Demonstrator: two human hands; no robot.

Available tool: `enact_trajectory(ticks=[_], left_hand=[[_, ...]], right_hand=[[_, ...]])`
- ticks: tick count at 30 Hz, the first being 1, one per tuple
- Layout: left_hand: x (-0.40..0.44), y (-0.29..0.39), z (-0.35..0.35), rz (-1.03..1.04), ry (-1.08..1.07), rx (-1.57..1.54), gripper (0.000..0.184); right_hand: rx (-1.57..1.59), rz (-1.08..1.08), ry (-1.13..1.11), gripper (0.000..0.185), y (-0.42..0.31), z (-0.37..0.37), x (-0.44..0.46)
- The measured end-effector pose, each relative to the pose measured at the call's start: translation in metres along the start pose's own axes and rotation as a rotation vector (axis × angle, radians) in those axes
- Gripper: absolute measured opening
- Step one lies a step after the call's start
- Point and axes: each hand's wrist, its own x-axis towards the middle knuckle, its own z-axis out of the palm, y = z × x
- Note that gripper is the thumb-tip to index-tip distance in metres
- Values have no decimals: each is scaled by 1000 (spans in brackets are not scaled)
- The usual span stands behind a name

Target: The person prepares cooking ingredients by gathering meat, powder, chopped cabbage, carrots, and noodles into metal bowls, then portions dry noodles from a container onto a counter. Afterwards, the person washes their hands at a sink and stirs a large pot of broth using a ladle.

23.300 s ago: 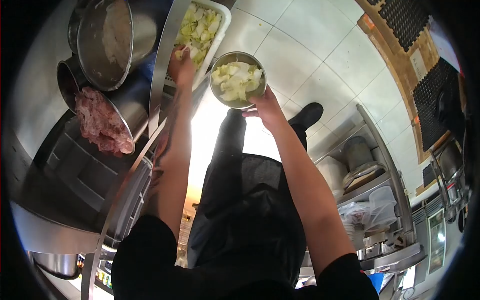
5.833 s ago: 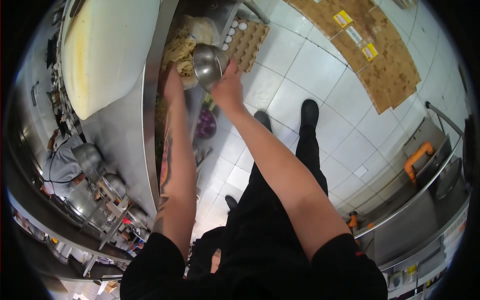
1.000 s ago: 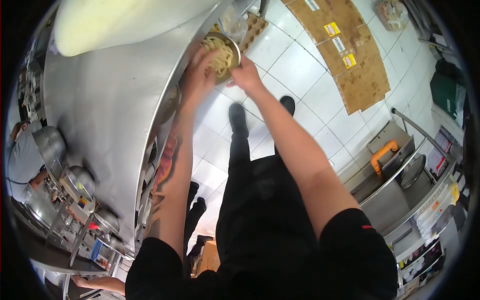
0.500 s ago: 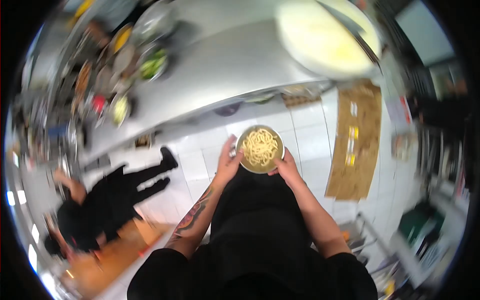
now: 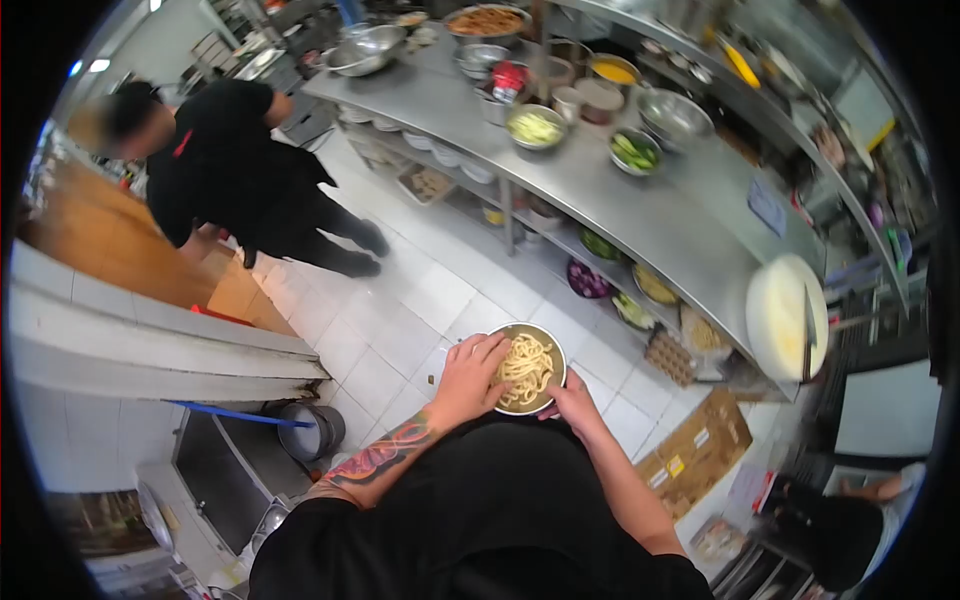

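A round metal bowl [image 5: 512,408] of thick pale noodles [image 5: 527,368] is in front of my body. My right hand [image 5: 574,402] grips its right rim, thumb on top and fingers beneath. From the left, my left hand [image 5: 468,378] reaches over the opposite rim, with its fingers stretched out and its tips at the noodles. Whether those fingertips press into the noodles, I cannot tell.
A steel worktable [image 5: 690,225] bears a bowl of green vegetables [image 5: 636,150], a bowl of pale shreds [image 5: 535,127] and a white round board [image 5: 775,315] with a knife. A co-worker [image 5: 240,170] stands left. Cardboard [image 5: 695,455] lies on the floor; a grey bucket [image 5: 312,430] stands lower left.
The view has turned right, so the worktable now slants across and another person shows at lower right. My left hand has shifted from the bowl's side to over its rim.
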Motion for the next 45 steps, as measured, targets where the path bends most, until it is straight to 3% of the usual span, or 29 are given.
enact_trajectory(ticks=[1,3,4,5,7,11,16,18,22,25,26,27,29,31,33,35,37,40,45], left_hand=[[-12,-21,-5,-12,33,11,57],[-29,-72,-19,-73,-151,119,44],[-36,-92,-30,-59,-118,141,30],[-39,-109,-43,-68,-108,144,30],[-47,-141,-70,-20,-117,-13,25],[-34,-195,-134,-71,99,-174,31],[4,-292,-182,-101,70,-76,37],[32,-318,-210,-220,217,-156,39],[72,-397,-214,-188,103,-202,39],[99,-457,-222,-156,182,-278,36],[102,-471,-234,-300,204,-283,33],[106,-486,-246,-319,216,-269,33],[117,-520,-274,-510,495,-234,29],[118,-558,-291,-601,593,-123,31],[123,-593,-303,-912,625,-221,36],[133,-639,-306,-931,618,-314,39],[145,-691,-306,-980,774,-720,38],[183,-779,-341,-1043,716,-714,40],[265,-923,-389,-935,761,-618,40]], right_hand=[[-47,-8,-20,51,-5,26,8],[-99,-30,-51,51,-11,80,27],[-138,-44,-69,51,-9,103,40],[-176,-52,-86,51,-8,124,51],[-146,-13,-124,51,-3,164,73],[-46,15,-210,50,-47,233,101],[-108,-54,-189,51,-114,292,159],[-89,-54,-178,51,-134,307,194],[-49,-71,-234,54,-171,340,285],[-120,-42,-322,54,-207,375,369],[-156,-22,-348,55,-220,388,393],[-163,-18,-373,55,-236,405,411],[-278,-36,-454,53,-272,442,446],[-305,-80,-515,52,-301,480,493],[-271,-86,-560,51,-337,526,527],[-343,-135,-669,51,-368,568,550],[-309,-156,-730,50,-389,607,591],[-309,-83,-722,49,-426,650,659],[-212,-126,-582,54,-494,691,734]])
